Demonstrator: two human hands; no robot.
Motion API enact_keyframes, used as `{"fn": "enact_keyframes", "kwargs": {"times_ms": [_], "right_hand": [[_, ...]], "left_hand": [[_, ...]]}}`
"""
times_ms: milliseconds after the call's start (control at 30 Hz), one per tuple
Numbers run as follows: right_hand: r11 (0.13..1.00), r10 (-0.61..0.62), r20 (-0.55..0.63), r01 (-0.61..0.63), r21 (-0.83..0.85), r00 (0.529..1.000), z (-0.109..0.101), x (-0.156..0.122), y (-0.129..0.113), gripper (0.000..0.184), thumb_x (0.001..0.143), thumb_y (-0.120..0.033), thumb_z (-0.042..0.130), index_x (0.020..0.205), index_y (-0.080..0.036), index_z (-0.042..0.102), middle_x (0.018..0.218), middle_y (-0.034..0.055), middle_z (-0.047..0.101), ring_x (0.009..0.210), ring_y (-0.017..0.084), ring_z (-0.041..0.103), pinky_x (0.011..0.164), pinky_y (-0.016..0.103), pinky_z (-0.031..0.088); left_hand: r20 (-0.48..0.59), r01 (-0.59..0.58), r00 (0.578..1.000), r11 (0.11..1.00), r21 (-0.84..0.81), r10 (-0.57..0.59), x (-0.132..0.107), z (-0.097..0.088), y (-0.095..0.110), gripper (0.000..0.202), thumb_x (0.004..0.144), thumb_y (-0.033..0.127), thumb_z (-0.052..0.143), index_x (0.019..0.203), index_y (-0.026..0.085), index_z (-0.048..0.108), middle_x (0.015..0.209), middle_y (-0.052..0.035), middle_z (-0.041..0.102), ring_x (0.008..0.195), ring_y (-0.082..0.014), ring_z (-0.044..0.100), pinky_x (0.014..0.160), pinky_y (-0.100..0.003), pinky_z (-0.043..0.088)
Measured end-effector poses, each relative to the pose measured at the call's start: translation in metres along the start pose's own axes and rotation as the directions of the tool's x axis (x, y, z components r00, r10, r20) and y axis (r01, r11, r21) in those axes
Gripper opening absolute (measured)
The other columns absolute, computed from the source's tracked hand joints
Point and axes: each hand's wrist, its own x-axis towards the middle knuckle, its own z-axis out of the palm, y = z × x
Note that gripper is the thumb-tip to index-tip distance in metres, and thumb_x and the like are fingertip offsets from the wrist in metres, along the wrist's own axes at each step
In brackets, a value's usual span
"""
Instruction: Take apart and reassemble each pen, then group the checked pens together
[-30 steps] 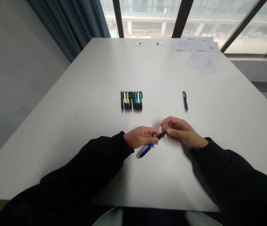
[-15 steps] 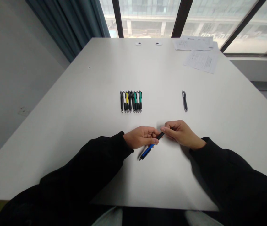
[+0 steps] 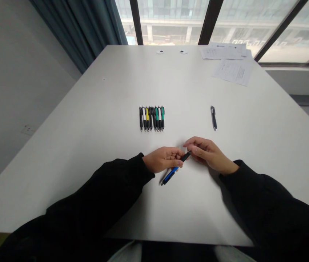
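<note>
My left hand (image 3: 164, 159) is closed around a blue pen (image 3: 170, 175) with a black grip and clip. The pen slants over the table, its grip end pointing up and right past my fingers and its clip end down and left. Close to the grip end is my right hand (image 3: 207, 154), fingers curved and loosely apart. No object shows between them, though the inside of that hand is partly hidden. Beyond my hands lies a tight row of several pens (image 3: 147, 119) in black, white, yellow and green. A single black pen (image 3: 213, 118) rests farther right.
The white table (image 3: 102, 120) spreads out in front of me. Printed papers (image 3: 233, 71) lie at its far right corner, and two small white oval pieces (image 3: 160, 52) sit along the far edge. Behind stand windows and a dark blue curtain (image 3: 80, 29).
My right hand's fingers have loosened from the tip of the blue pen, and its index finger has lifted outward. My left hand keeps holding the pen in nearly the same place.
</note>
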Motion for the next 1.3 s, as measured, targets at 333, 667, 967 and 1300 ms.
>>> {"fn": "enact_keyframes", "kwargs": {"times_ms": [333, 667, 967, 1300], "right_hand": [[0.987, 0.014, -0.103, -0.03, -0.159, 0.995, 0.005, 0.005, 0.005, 0.043, 0.079, -0.045, 0.074, 0.058, -0.016, 0.051, 0.048, -0.0073, 0.036, 0.046, 0.005, 0.027, 0.044, 0.022, 0.018], [0.996, -0.003, 0.115, -0.007, 0.093, 0.993, -0.001, -0.004, 0.002, 0.043, 0.08, -0.037, 0.076, 0.114, -0.018, 0.058, 0.082, 0.0045, 0.067, 0.066, 0.014, 0.062, 0.049, 0.022, 0.046], [0.908, 0.044, -0.261, 0.07, 0.413, 0.964, -0.011, 0.008, 0.009, 0.022, 0.075, -0.03, 0.08, 0.089, -0.018, 0.069, 0.066, -0.0008, 0.06, 0.052, 0.01, 0.05, 0.043, 0.021, 0.039], [0.804, 0.171, 0.013, -0.147, 0.576, 0.985, -0.008, 0.012, 0.005, 0.038, 0.088, -0.056, 0.055, 0.091, -0.019, 0.062, 0.079, 0.0035, 0.064, 0.053, 0.011, 0.052, 0.051, 0.026, 0.043]], "left_hand": [[0.002, 0.024, 1.0, 1.0, 0.013, -0.024, 0.001, 0.0, -0.003, 0.039, 0.072, 0.034, 0.081, 0.098, 0.011, 0.064, 0.078, -0.0033, 0.064, 0.068, -0.0119, 0.061, 0.065, -0.025, 0.049], [-0.397, -0.371, 0.877, 0.907, -0.2, 0.272, 0.009, -0.004, -0.001, 0.041, 0.068, 0.026, 0.086, 0.084, 0.015, 0.051, 0.086, -0.001, 0.067, 0.08, -0.0126, 0.067, 0.082, -0.033, 0.056], [-0.208, -0.183, 0.971, 0.926, -0.329, 0.118, -0.001, -0.005, 0.007, 0.049, 0.072, 0.05, 0.079, 0.095, 0.008, 0.067, 0.094, -0.0151, 0.073, 0.085, -0.0259, 0.073, 0.079, -0.039, 0.057], [0.046, 0.137, 0.99, 0.981, -0.137, -0.132, 0.004, 0.0, 0.002, 0.045, 0.066, 0.031, 0.087, 0.1, 0.008, 0.069, 0.074, -0.0053, 0.07, 0.066, -0.0135, 0.067, 0.067, -0.026, 0.052]]}}
